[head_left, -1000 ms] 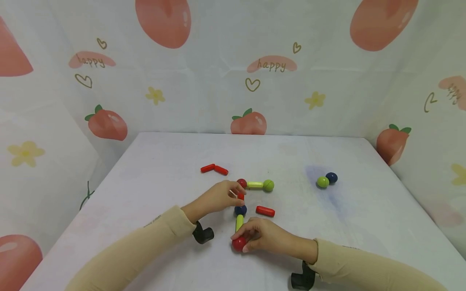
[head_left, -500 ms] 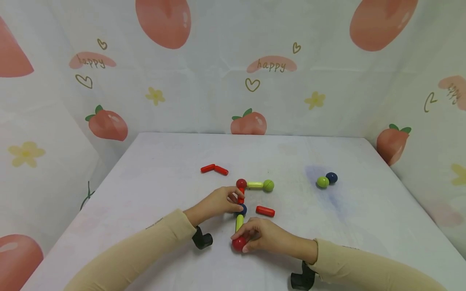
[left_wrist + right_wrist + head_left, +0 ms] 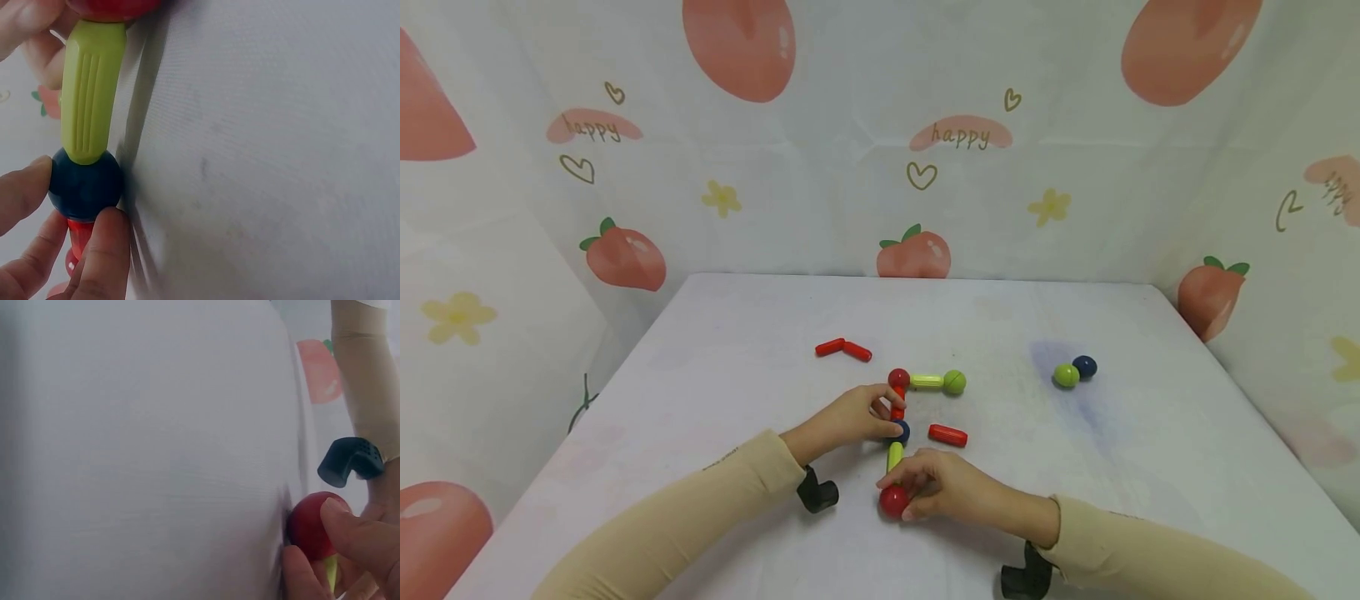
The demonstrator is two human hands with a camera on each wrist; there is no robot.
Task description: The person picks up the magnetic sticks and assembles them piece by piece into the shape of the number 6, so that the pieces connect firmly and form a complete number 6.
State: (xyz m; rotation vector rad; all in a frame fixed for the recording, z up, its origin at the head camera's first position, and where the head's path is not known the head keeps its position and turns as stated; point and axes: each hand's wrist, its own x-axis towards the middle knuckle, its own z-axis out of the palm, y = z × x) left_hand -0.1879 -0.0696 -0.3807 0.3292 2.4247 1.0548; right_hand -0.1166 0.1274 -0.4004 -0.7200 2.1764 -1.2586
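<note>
A chain of balls and sticks lies on the white table. My left hand pinches its blue ball between thumb and fingers. From that ball a red stick runs to the far red ball, which joins a yellow-green stick and a green ball. Toward me, another yellow-green stick links the blue ball to the near red ball. That near ball is pinched by my right hand, as the right wrist view also shows.
A loose red stick lies right of the chain. Two more red sticks touch end to end at the back left. Farther right, a loose green ball sits against a dark blue ball. Patterned cloth rises behind the table.
My left hand has slid toward me along the chain, from the red stick to the blue ball, uncovering the far red ball. My right hand keeps its grip on the near red ball.
</note>
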